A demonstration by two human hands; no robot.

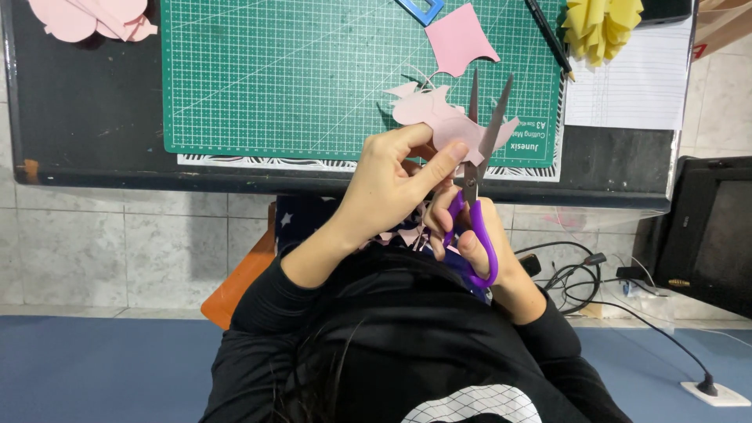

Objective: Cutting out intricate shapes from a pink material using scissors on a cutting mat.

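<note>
My left hand (392, 184) pinches a pink paper cut-out (431, 111) with a jagged outline, holding it up over the near edge of the green cutting mat (298, 78). My right hand (464, 235) has its fingers through the purple handles of a pair of scissors (486, 133). The blades are open in a V, pointing away from me, and they straddle the right edge of the pink cut-out. Small pink scraps (407, 233) lie in my lap beneath the hands.
On the black desk (78, 117) sit a loose pink paper square (460, 37), a black pen (548, 35), a yellow paper flower (601, 23), pink paper shapes (90, 17) and a white lined sheet (634, 78). Cables (580, 274) and a black box (713, 235) are on the floor at the right.
</note>
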